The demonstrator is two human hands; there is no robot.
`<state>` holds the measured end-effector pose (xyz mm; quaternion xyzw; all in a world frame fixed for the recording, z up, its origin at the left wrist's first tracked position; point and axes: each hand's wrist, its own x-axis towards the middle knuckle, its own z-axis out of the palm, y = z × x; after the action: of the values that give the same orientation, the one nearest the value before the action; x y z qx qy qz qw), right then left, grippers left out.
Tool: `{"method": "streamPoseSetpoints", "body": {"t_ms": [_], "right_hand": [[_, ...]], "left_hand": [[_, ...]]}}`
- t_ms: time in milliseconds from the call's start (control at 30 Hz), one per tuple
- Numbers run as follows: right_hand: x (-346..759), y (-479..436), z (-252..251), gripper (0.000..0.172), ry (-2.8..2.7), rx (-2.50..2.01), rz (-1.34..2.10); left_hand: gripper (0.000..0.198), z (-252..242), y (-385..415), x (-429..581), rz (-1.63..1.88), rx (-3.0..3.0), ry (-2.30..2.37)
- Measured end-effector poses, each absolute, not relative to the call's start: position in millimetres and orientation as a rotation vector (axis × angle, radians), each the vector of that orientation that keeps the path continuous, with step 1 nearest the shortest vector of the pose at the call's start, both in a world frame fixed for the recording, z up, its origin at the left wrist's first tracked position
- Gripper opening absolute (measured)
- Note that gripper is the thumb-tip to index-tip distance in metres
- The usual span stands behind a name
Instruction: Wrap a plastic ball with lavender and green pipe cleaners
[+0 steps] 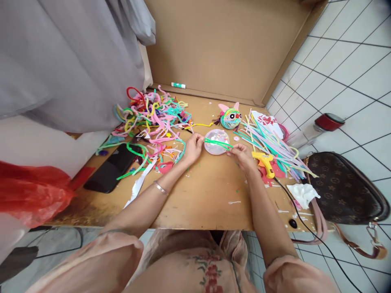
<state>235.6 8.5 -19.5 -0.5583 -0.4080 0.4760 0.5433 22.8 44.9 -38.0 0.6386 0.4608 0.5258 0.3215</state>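
Observation:
Two green pipe cleaners (217,143) stretch side by side between my hands. My left hand (193,147) pinches their left ends, and the fingers of my right hand (241,154) close on the right ends. Behind them, a round translucent plastic dish (216,150) with small bits in it rests on the table. Just beyond the dish stands a small ball-shaped animal figure (231,118) wrapped in coloured strands, with pink ears, round eyes and a red nose. To the right of my right hand lies a yellow hot glue gun (265,163).
A tangled pile of pipe cleaners (159,110) covers the table's back left, near a black phone (113,169). Straight pipe cleaners (271,138) lie at the right. A brown handbag (345,187), a clear bottle with red lid (317,128) and a glue stick (178,85) edge the workspace.

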Motion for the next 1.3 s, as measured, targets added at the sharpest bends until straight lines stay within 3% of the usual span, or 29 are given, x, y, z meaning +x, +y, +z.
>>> {"method": "streamPoseSetpoints", "body": {"t_ms": [300, 500, 933, 1133, 1300], "right_hand": [[226.0, 6.0, -16.5, 0.011, -1.284, -1.223, 0.934], [230.1, 11.5, -20.7, 0.019, -1.203, -1.185, 0.978], [226.0, 22.2, -28.7, 0.02, -1.145, -1.119, 0.933], [220.9, 25.1, -26.8, 0.022, -1.161, -1.112, 0.86], [219.4, 25.6, -29.6, 0.009, -1.241, -1.08, 0.844]], "left_hand": [[0.017, -36.7, 39.5, 15.6, 1.493, 1.853, 1.099], [0.023, -40.1, 45.2, 10.9, 1.485, 1.926, 1.115], [0.037, -47.6, 49.3, 10.8, 1.608, 1.95, 1.397], [0.033, -46.1, 49.7, 11.2, 1.605, 1.914, 1.416], [0.027, -44.5, 49.9, 12.2, 1.568, 1.89, 1.443]]}}
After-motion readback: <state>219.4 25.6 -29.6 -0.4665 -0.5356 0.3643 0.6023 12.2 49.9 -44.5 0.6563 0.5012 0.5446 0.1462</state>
